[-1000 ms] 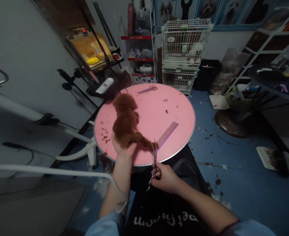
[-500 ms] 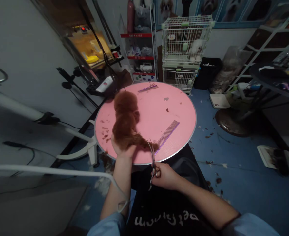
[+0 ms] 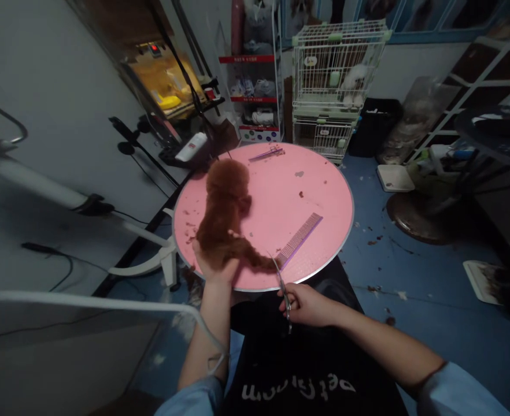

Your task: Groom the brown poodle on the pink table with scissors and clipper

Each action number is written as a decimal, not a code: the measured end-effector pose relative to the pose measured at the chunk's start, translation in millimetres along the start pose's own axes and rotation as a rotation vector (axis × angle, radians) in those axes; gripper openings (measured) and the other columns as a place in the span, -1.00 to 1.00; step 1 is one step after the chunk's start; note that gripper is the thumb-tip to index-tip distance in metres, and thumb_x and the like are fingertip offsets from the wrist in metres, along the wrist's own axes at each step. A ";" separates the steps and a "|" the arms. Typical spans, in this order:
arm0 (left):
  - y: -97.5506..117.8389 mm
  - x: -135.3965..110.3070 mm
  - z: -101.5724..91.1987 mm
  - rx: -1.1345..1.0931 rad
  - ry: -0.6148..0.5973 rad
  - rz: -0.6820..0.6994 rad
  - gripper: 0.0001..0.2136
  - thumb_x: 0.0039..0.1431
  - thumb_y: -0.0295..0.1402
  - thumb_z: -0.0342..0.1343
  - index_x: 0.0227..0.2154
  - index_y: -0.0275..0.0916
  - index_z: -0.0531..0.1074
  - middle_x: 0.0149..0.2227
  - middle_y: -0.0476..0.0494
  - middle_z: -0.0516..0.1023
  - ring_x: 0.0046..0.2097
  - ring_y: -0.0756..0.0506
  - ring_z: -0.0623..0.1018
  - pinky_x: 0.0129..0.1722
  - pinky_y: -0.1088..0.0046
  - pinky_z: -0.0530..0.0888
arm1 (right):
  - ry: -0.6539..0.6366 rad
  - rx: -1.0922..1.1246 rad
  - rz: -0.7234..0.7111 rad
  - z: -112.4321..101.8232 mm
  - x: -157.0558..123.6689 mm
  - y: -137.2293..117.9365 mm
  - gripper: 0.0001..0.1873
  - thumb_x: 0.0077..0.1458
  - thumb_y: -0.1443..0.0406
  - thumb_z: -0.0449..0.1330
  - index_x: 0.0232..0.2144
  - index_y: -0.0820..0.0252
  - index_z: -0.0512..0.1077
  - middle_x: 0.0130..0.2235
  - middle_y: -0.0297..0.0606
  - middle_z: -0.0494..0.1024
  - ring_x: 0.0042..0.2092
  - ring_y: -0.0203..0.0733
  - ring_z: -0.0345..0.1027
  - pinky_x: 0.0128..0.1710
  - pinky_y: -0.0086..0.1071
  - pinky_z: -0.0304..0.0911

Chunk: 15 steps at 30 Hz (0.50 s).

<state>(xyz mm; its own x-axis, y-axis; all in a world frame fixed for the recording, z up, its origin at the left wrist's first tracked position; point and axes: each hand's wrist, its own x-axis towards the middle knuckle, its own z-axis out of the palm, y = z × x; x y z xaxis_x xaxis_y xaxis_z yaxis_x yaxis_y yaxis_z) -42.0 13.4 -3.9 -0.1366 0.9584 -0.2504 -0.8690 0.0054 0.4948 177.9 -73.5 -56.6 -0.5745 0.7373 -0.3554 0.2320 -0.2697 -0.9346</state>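
Note:
A small brown curly dog (image 3: 225, 215) stands on a round pink table (image 3: 320, 190), facing away from me. My left hand (image 3: 214, 264) is closed around the dog's hindquarters at the table's near edge. My right hand (image 3: 306, 304) grips a pair of grooming scissors (image 3: 282, 286), blades pointing up at the dog's rear leg. A purple comb (image 3: 299, 240) lies on the table just right of the scissors. A second pair of purple scissors (image 3: 266, 153) rests at the table's far edge.
Clumps of cut fur dot the table and the blue floor (image 3: 411, 289). Wire cages (image 3: 337, 86) and a shelf rack (image 3: 255, 86) stand behind the table. A white grooming arm (image 3: 64, 199) reaches in from the left. A dustpan (image 3: 491, 282) lies on the floor right.
The scissors have tilted and shifted slightly right at the dog's rear leg. My head has moved a little, shifting the view. My left hand stays on the dog.

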 end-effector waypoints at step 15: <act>-6.0 -1.6 -25.7 0.277 -0.252 0.076 -0.40 -0.36 -0.11 0.41 -0.18 -0.27 0.49 -0.17 -0.27 0.57 0.13 -0.42 0.40 0.20 -0.12 0.20 | 0.541 -1.060 0.449 -79.7 52.8 -64.8 -0.42 0.07 -0.01 0.18 -0.10 0.42 0.45 -0.17 0.22 0.57 -0.12 0.18 0.49 -0.25 -0.18 0.30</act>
<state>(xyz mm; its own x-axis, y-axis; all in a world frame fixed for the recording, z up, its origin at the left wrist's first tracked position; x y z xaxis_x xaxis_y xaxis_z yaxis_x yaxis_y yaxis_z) -48.7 4.5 -27.9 -0.0446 0.9990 -0.0085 -0.6947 -0.0249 0.7189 195.1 32.3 -13.5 0.0516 0.9351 -0.3506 0.9775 -0.1192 -0.1740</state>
